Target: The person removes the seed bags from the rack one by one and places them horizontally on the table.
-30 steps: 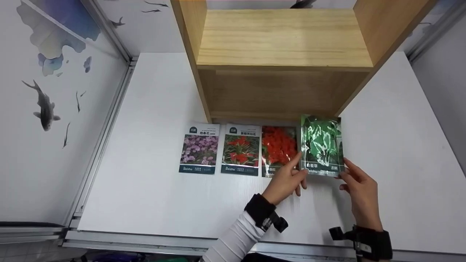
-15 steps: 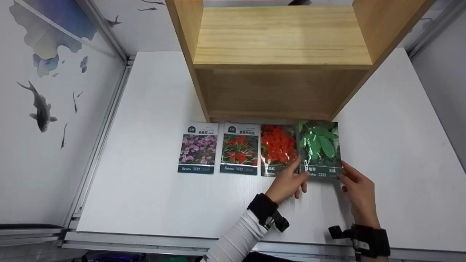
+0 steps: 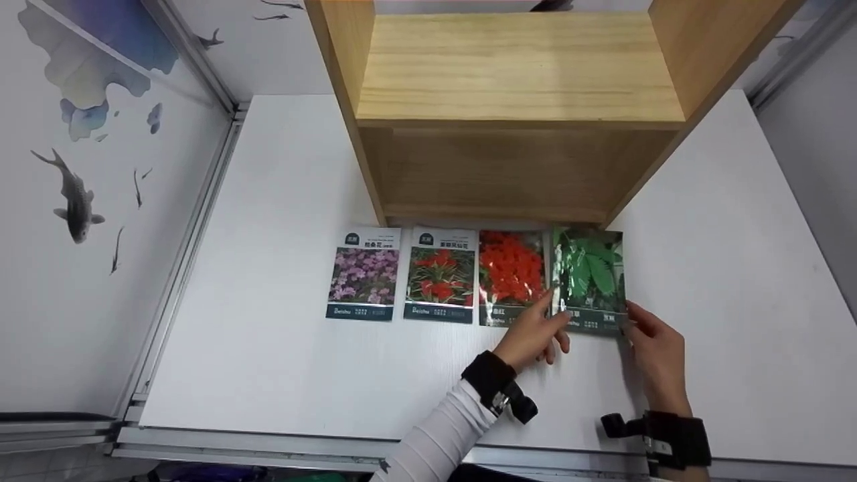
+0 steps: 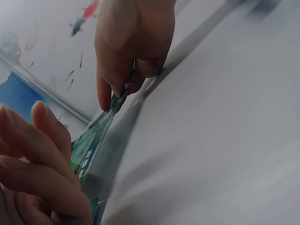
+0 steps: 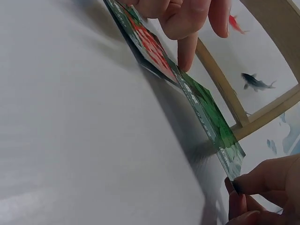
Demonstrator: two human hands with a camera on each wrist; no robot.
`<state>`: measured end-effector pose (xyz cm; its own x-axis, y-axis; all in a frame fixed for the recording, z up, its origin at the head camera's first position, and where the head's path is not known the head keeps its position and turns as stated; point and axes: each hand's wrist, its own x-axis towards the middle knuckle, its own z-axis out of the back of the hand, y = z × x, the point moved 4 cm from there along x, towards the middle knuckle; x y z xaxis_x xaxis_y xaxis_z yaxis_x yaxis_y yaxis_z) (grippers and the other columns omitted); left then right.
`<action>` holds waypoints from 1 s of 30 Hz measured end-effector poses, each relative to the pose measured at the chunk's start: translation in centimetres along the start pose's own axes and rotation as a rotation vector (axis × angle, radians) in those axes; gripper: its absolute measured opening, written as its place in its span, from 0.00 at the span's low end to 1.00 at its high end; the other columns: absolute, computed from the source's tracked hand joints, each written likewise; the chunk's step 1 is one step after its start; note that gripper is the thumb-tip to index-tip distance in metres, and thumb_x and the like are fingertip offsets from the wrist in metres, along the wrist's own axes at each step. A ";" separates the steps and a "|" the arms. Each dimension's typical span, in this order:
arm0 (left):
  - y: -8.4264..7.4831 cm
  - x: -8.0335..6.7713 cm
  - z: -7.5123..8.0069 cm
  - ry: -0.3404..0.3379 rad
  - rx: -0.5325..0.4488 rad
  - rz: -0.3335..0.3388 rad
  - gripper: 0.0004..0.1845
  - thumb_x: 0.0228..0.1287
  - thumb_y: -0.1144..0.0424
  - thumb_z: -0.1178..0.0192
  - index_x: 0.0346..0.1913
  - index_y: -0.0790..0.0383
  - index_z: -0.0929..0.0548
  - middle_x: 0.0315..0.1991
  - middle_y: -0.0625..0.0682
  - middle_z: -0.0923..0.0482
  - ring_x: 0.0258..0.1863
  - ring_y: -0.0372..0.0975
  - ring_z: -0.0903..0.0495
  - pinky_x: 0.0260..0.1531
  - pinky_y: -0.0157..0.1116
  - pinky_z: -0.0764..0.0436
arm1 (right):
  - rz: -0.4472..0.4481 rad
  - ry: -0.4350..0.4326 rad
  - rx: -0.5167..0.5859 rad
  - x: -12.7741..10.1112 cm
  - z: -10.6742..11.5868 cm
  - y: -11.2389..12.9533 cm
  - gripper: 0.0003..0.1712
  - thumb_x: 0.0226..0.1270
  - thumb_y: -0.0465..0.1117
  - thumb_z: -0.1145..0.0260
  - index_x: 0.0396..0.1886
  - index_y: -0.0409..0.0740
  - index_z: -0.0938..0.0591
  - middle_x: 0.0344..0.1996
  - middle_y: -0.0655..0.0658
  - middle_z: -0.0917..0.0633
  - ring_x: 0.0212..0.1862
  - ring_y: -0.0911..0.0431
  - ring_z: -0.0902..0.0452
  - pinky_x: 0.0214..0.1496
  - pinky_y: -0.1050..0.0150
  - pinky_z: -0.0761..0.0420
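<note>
Head view: a wooden shelf unit (image 3: 515,100) stands on the white table (image 3: 268,281); its lower compartment is open toward the viewer and shows nothing inside. Along its front edge lie a purple-flower packet (image 3: 363,274), a red-and-green flower packet (image 3: 440,276) and an orange-flower packet (image 3: 512,278), side by side. The green-leaf packet (image 3: 589,280) sits at the right end of the row, just beside the orange one, held at its lower corners by the left hand (image 3: 532,331) and the right hand (image 3: 653,348). Left wrist view: the green-leaf packet (image 4: 91,140) is seen edge-on, slightly raised off the table, pinched between curled fingers (image 4: 47,154) of the left hand, with the right hand (image 4: 133,42) pinching the far corner. Right wrist view: the right hand's fingertips (image 5: 262,180) pinch the packet's near corner (image 5: 229,150); the left hand (image 5: 187,16) grips the other.
</note>
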<state>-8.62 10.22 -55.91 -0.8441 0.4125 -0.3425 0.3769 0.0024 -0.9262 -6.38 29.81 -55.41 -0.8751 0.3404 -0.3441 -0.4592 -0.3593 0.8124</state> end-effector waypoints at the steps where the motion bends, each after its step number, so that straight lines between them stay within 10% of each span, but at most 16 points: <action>1: 0.0 0.1 0.0 0.001 0.005 -0.002 0.34 0.63 0.49 0.49 0.69 0.45 0.49 0.16 0.53 0.23 0.05 0.38 0.35 0.06 0.32 0.38 | 0.009 -0.006 -0.016 0.1 0.0 0.0 0.25 0.67 0.44 0.49 0.63 0.47 0.33 0.59 0.43 0.31 0.57 0.56 0.38 0.40 0.75 0.30; 17: 0.4 0.4 0.2 0.059 -0.035 0.015 0.35 0.64 0.49 0.50 0.70 0.52 0.52 0.21 0.58 0.20 0.04 0.39 0.38 0.06 0.32 0.42 | 0.091 -0.032 -0.246 1.1 0.0 0.5 0.24 0.64 0.42 0.48 0.60 0.43 0.29 0.48 0.39 0.24 0.44 0.52 0.31 0.35 0.68 0.30; 30: 0.8 0.7 0.1 0.057 0.023 0.000 0.34 0.66 0.52 0.52 0.70 0.50 0.54 0.22 0.53 0.18 0.04 0.40 0.39 0.05 0.32 0.43 | 0.050 0.001 -0.203 1.1 0.0 1.2 0.29 0.66 0.54 0.51 0.59 0.40 0.29 0.56 0.35 0.29 0.57 0.45 0.36 0.49 0.55 0.33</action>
<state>-8.97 10.44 -56.87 -0.8209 0.4638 -0.3332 0.3673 -0.0179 -0.9299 -7.92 29.79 -54.87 -0.8977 0.3169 -0.3062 -0.4365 -0.5438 0.7168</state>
